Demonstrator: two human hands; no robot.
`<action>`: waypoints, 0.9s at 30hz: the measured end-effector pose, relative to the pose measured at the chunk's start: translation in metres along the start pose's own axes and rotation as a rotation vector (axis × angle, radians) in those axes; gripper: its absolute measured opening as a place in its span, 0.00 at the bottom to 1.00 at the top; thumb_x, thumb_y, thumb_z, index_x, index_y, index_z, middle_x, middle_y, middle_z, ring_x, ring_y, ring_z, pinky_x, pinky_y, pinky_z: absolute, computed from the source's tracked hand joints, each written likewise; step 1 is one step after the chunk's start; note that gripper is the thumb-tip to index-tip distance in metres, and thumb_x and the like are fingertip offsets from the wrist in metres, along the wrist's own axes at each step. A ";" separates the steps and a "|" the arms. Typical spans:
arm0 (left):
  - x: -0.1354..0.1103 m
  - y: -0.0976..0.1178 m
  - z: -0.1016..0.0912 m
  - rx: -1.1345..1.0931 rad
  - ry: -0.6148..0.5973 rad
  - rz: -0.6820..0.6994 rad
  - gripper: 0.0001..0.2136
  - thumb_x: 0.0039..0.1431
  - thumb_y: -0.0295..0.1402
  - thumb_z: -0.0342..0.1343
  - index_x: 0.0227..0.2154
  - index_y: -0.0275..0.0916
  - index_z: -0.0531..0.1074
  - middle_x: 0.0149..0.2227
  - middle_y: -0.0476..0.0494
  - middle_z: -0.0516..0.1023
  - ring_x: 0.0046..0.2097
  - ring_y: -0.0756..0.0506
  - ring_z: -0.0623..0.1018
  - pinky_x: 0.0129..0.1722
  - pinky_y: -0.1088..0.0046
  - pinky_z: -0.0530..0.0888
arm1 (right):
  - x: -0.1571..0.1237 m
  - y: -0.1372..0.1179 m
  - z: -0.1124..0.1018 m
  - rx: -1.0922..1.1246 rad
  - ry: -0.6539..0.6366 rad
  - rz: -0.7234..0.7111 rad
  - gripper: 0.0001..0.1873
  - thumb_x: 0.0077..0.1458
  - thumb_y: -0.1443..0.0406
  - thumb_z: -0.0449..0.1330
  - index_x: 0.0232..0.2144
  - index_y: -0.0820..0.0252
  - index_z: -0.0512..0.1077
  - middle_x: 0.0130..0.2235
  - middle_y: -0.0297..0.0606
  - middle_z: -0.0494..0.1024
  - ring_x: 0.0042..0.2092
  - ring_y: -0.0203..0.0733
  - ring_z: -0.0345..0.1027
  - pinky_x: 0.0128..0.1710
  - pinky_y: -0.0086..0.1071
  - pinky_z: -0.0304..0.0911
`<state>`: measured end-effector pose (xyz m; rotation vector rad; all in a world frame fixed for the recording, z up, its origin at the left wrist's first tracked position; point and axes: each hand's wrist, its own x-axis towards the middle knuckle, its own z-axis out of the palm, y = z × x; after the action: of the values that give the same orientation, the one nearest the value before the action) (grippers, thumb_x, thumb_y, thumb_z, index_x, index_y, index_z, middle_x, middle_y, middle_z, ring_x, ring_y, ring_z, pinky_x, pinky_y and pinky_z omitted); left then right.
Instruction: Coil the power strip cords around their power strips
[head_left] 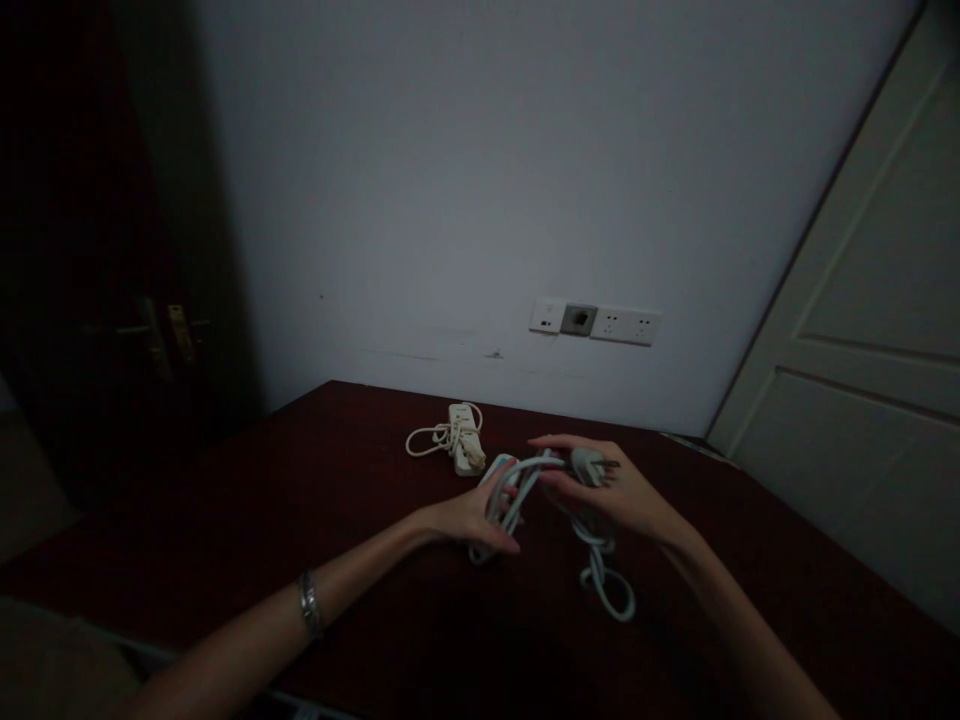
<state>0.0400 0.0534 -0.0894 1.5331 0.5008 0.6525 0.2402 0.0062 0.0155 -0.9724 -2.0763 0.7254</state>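
Observation:
A white power strip (499, 466) lies over the dark red tabletop, partly hidden behind my left hand (476, 515). The fingers of this hand curl around loops of its white cord (523, 485); whether they also grip the strip, I cannot tell. My right hand (626, 490) pinches the cord close to the plug (589, 467), whose metal pins point right. Beneath the right hand hangs a twisted length of cord ending in a loop (619, 598). Behind the left hand sits a second white power strip (461, 440), its cord wound around it.
The dark red table (330, 470) meets a pale wall (420, 200) carrying a row of wall sockets (626, 325). A white panelled door (877, 330) stands on the right. On the left is a dark door with a metal handle (154, 335).

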 end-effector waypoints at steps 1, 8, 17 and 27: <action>0.002 -0.002 0.001 -0.045 0.014 -0.015 0.46 0.31 0.28 0.68 0.57 0.43 0.53 0.41 0.42 0.70 0.39 0.45 0.73 0.33 0.71 0.70 | -0.001 0.002 -0.002 -0.003 0.012 0.003 0.21 0.48 0.58 0.60 0.45 0.58 0.69 0.35 0.37 0.74 0.33 0.38 0.66 0.33 0.32 0.63; 0.011 -0.005 -0.002 -0.243 0.177 -0.025 0.14 0.40 0.30 0.62 0.32 0.33 0.67 0.24 0.50 0.68 0.24 0.52 0.70 0.23 0.75 0.71 | -0.015 0.041 -0.018 0.218 -0.003 0.309 0.32 0.47 0.55 0.61 0.53 0.57 0.60 0.27 0.29 0.67 0.19 0.29 0.59 0.22 0.30 0.64; 0.013 -0.010 -0.001 -0.366 0.167 0.082 0.17 0.48 0.39 0.61 0.35 0.35 0.63 0.26 0.49 0.70 0.26 0.49 0.75 0.26 0.71 0.74 | -0.018 0.082 -0.010 0.509 -0.161 0.635 0.23 0.48 0.52 0.59 0.42 0.61 0.67 0.24 0.32 0.71 0.20 0.30 0.63 0.20 0.26 0.65; 0.011 -0.009 -0.003 -0.351 0.123 0.094 0.19 0.48 0.44 0.59 0.34 0.35 0.64 0.18 0.52 0.70 0.15 0.53 0.67 0.17 0.76 0.69 | 0.000 0.131 -0.030 0.251 -0.095 0.711 0.28 0.44 0.40 0.53 0.22 0.61 0.66 0.19 0.32 0.66 0.19 0.30 0.58 0.17 0.24 0.56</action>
<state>0.0470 0.0640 -0.0967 1.1947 0.3836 0.8630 0.3171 0.0847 -0.0625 -1.5634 -1.6352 1.3709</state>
